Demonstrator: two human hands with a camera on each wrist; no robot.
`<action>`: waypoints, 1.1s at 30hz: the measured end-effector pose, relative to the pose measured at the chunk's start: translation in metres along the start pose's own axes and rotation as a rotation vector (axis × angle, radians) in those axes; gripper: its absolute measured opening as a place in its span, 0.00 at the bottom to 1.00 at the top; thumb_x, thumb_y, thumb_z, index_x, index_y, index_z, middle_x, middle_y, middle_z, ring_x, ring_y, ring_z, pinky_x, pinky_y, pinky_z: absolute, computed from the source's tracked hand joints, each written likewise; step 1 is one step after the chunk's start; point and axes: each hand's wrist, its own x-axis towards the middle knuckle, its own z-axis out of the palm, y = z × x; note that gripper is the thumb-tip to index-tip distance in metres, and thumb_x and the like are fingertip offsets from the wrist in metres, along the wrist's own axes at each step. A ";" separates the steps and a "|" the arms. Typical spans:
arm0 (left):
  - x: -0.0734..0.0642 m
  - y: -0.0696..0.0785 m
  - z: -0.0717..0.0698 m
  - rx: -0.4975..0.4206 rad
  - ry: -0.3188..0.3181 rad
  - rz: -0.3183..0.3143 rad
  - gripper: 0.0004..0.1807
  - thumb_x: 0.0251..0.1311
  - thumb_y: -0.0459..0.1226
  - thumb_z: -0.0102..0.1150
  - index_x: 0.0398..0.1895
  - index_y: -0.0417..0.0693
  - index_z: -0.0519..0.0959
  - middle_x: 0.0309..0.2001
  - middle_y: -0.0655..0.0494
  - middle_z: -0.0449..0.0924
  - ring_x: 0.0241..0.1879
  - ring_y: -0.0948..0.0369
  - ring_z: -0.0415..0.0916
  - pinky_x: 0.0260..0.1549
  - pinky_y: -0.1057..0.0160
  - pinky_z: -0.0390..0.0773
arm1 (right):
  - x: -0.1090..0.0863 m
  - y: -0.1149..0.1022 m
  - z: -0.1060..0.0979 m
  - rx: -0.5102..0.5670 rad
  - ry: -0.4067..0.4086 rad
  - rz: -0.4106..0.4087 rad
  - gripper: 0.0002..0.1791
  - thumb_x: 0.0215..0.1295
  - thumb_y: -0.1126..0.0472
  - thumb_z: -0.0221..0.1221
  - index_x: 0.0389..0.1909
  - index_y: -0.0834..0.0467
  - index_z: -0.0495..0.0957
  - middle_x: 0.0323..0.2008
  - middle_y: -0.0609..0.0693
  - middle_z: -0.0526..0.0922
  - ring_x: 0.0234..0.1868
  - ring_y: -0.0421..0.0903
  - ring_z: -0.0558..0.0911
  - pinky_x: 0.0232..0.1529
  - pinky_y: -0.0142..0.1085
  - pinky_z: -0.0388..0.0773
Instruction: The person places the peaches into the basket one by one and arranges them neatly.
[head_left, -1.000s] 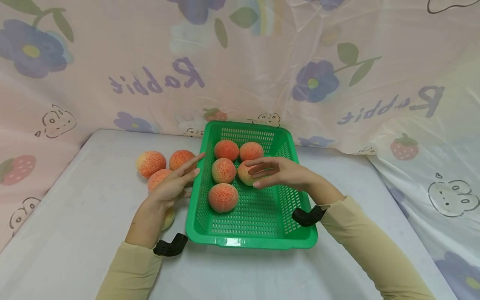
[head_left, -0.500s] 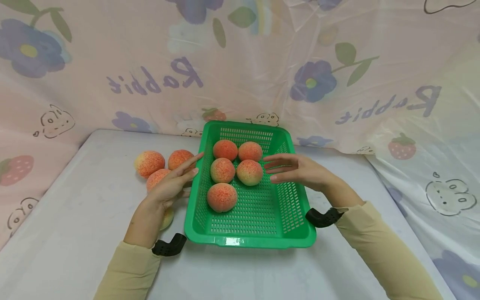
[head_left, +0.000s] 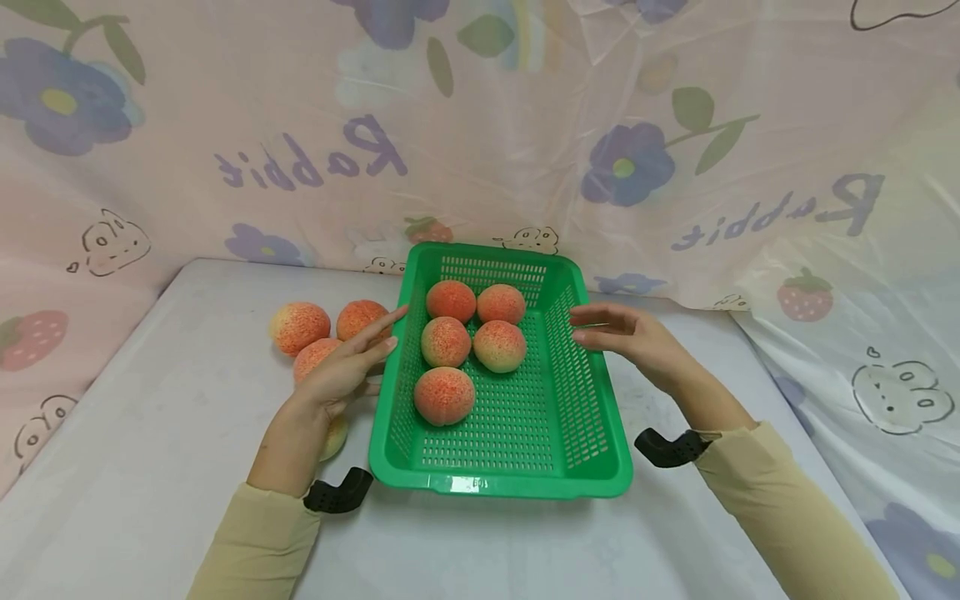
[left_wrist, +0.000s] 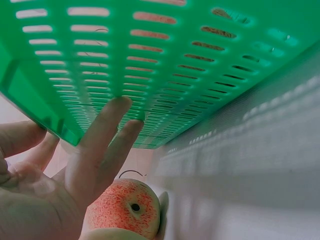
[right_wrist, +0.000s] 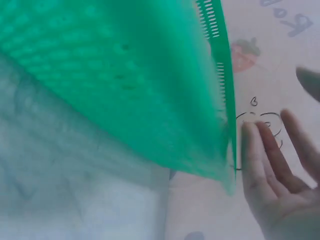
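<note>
A green plastic basket (head_left: 480,482) holds several red-orange peaches (head_left: 445,396) on its left and far sides. My left hand (head_left: 341,375) is at the basket's left rim, thumb and index finger over the edge. In the left wrist view, two of its straight fingers (left_wrist: 107,125) touch the slotted outer wall below the rim. My right hand (head_left: 622,333) holds nothing. Its lightly bent fingers reach over the right rim in the head view, and in the right wrist view they appear just beside the basket's edge (right_wrist: 227,75).
Left of the basket, more peaches (head_left: 300,327) lie on the white table (head_left: 172,417), partly hidden behind my left hand. One peach (left_wrist: 125,207) shows below the fingers in the left wrist view. A printed cloth (head_left: 480,150) hangs behind the table.
My right hand has moved away from above the peaches, rightward to the basket's right rim, uncovering the peach it overlapped. The left hand and basket stay in place.
</note>
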 end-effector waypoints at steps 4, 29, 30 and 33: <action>0.000 -0.001 -0.001 -0.002 0.002 0.001 0.29 0.76 0.42 0.37 0.76 0.68 0.48 0.71 0.42 0.55 0.53 0.59 0.76 0.45 0.59 0.81 | -0.003 0.003 0.000 -0.001 0.073 0.006 0.29 0.66 0.53 0.60 0.63 0.63 0.68 0.62 0.61 0.71 0.49 0.34 0.79 0.61 0.46 0.71; 0.000 0.000 0.000 0.002 0.001 0.008 0.29 0.76 0.42 0.37 0.76 0.67 0.48 0.71 0.42 0.55 0.52 0.59 0.77 0.45 0.58 0.81 | -0.003 0.034 0.018 -0.059 0.370 0.017 0.34 0.66 0.55 0.60 0.70 0.57 0.61 0.61 0.65 0.70 0.60 0.60 0.72 0.56 0.54 0.73; 0.000 0.000 0.000 0.002 0.001 0.007 0.29 0.76 0.42 0.37 0.76 0.67 0.48 0.71 0.42 0.55 0.53 0.59 0.77 0.45 0.58 0.81 | -0.003 0.035 0.018 -0.052 0.363 0.021 0.34 0.66 0.55 0.60 0.71 0.57 0.61 0.61 0.65 0.70 0.61 0.61 0.72 0.57 0.54 0.73; 0.000 0.000 -0.001 0.004 0.003 0.007 0.29 0.76 0.42 0.38 0.76 0.68 0.48 0.71 0.43 0.55 0.53 0.59 0.77 0.45 0.58 0.81 | -0.003 0.037 0.020 -0.018 0.339 0.044 0.36 0.66 0.54 0.59 0.72 0.55 0.57 0.62 0.66 0.68 0.62 0.61 0.71 0.57 0.56 0.72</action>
